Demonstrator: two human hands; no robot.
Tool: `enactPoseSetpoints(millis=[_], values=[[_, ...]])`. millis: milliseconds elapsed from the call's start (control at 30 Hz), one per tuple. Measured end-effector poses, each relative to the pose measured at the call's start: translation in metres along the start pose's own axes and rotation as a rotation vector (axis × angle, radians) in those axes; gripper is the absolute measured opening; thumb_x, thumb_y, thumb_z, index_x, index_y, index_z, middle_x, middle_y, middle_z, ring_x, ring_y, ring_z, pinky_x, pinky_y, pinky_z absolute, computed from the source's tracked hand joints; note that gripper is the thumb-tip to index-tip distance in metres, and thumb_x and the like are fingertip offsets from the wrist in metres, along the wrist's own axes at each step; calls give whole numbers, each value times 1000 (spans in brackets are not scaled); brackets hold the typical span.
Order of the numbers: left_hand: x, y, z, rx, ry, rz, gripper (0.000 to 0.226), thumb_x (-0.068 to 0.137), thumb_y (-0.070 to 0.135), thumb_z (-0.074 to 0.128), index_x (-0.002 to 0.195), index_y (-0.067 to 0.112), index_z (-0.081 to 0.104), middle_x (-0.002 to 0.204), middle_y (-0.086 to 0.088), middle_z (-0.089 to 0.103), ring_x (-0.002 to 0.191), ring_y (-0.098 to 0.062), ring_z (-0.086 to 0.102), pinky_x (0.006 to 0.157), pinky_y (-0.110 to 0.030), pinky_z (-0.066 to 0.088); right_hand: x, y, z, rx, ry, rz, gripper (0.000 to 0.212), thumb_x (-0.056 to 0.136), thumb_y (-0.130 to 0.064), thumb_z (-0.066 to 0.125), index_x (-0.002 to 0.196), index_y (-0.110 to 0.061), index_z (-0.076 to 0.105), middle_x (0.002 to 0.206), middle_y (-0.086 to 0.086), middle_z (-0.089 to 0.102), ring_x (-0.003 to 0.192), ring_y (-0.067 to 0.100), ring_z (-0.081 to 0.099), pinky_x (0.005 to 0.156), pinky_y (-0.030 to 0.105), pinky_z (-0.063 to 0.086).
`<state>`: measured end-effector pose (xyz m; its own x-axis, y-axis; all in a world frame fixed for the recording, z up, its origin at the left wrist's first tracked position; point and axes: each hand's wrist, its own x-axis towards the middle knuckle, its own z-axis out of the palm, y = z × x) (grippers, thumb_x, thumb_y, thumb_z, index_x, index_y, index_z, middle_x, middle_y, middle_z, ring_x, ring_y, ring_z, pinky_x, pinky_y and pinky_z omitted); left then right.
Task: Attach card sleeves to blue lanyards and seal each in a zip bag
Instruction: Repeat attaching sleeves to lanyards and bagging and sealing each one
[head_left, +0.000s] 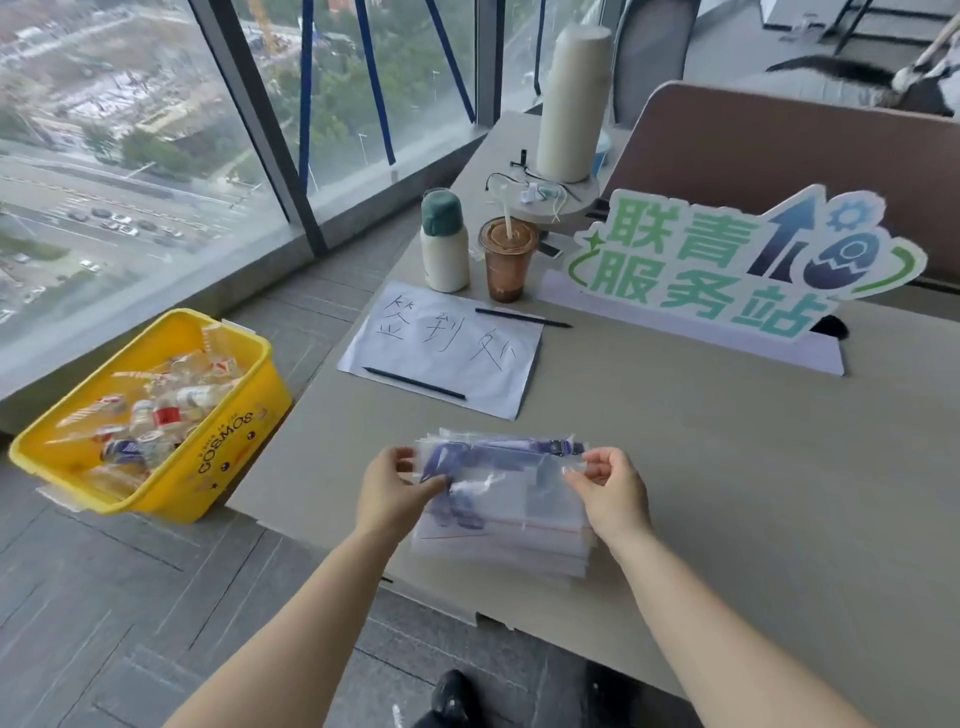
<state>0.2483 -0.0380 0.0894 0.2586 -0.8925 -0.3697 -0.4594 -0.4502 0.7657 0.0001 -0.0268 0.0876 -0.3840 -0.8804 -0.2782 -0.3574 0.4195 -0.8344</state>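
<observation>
A clear zip bag (511, 480) with a blue lanyard (498, 451) folded inside is held just above a stack of similar filled bags (501, 545) near the table's front edge. My left hand (392, 491) pinches the bag's left end. My right hand (610, 493) pinches its right end, fingers curled over the top strip. A card sleeve inside the bag cannot be made out clearly.
A handwritten paper sheet (447, 348) with two black pens lies behind the bags. Farther back stand a white bottle (443, 244), an iced drink cup (508, 260) and a green-lettered sign (727, 265). A yellow basket (156, 415) of small bottles sits on the floor at left.
</observation>
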Motion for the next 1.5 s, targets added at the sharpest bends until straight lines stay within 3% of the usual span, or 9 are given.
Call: enactPoseSetpoints(millis=[233, 333, 500, 733, 967, 1067, 1233, 1400, 1500], values=[[11, -14, 4, -5, -234, -226, 75, 73, 51, 74, 125, 3, 50, 121, -16, 57, 105, -26, 57, 87, -38, 47, 13, 16, 5, -19, -117, 304, 64, 78, -40, 72, 123, -6, 42, 114, 4, 52, 105, 23, 52, 86, 29, 41], [11, -10, 5, -18, -351, -256, 71, 60, 65, 74, 107, 13, 60, 97, -7, 64, 78, -17, 56, 65, -29, 44, 21, 22, 7, 53, -245, 343, 56, 79, -44, 70, 118, -9, 48, 112, 1, 57, 105, 21, 57, 87, 31, 44], [11, 9, 11, 28, -365, -275, 53, 70, 58, 73, 95, 13, 59, 81, 3, 55, 78, -12, 51, 70, -25, 39, 26, 21, 16, 184, -406, 320, 26, 89, -32, 61, 104, -11, 65, 101, 2, 70, 99, 21, 64, 85, 32, 49], [1, 21, 16, 17, -317, -304, 50, 72, 55, 73, 99, 16, 59, 94, 0, 62, 88, -13, 56, 78, -25, 41, 36, 10, 11, 256, -495, 294, 13, 93, -19, 56, 101, -9, 61, 93, 4, 69, 83, 16, 64, 66, 26, 48], [32, 58, -22, -79, -286, -173, 51, 65, 56, 77, 94, 16, 67, 86, -5, 70, 76, -16, 61, 65, -22, 44, 61, -37, 21, 288, -467, 209, 18, 90, -24, 61, 105, -14, 58, 105, 2, 66, 101, 19, 61, 93, 35, 47], [72, 87, -47, -83, -241, -105, 39, 71, 49, 77, 90, 17, 63, 80, -1, 65, 71, -12, 57, 61, -20, 42, 86, -75, 40, 286, -426, 145, 43, 85, -37, 65, 120, -14, 55, 121, 1, 61, 114, 21, 56, 105, 42, 41], [154, 119, -70, -46, -236, -23, 53, 64, 54, 80, 98, 18, 62, 96, -4, 69, 86, -17, 64, 80, -28, 50, 127, -123, 81, 323, -285, 119, 41, 88, -33, 62, 121, -12, 54, 125, 7, 60, 115, 24, 55, 104, 42, 41], [222, 123, -64, 2, -281, -9, 64, 58, 58, 79, 101, 16, 60, 96, -4, 69, 87, -16, 64, 75, -27, 49, 164, -135, 115, 274, -183, 197, 62, 94, -32, 52, 143, -3, 28, 147, 12, 35, 133, 28, 35, 106, 35, 29], [241, 114, -54, 51, -300, -26, 34, 74, 38, 77, 90, 17, 54, 85, -1, 59, 74, -11, 55, 66, -25, 43, 176, -129, 127, 135, -184, 257, 56, 96, -29, 50, 139, 0, 32, 138, 15, 44, 127, 31, 42, 100, 34, 35]])
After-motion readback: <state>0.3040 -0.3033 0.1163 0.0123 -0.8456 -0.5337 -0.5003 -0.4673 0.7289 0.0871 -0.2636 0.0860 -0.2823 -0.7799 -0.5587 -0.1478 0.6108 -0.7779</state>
